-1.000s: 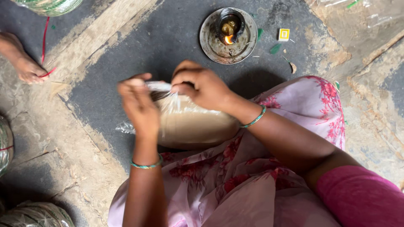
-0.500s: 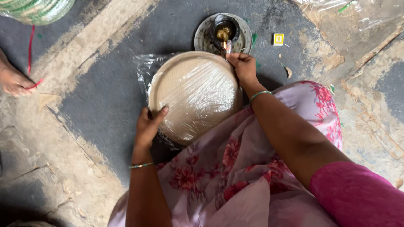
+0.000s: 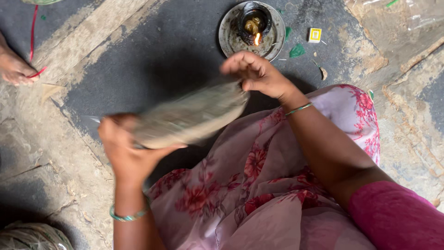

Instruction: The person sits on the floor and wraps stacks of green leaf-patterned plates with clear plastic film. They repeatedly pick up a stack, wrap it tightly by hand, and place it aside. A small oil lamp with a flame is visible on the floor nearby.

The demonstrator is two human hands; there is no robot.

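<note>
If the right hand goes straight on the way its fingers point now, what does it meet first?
The right hand points left across the dark floor; nothing stands in that line. The blurred plate stack sits nearer the body, though depth is unclear.

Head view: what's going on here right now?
A person sitting on the floor holds a round stack of plates wrapped in clear plastic, blurred with motion, gripped at its near end by the left hand. The right hand is open beside the stack's far end. Beyond it a small lamp burns on a metal plate. Another person's foot shows at the left edge.
</note>
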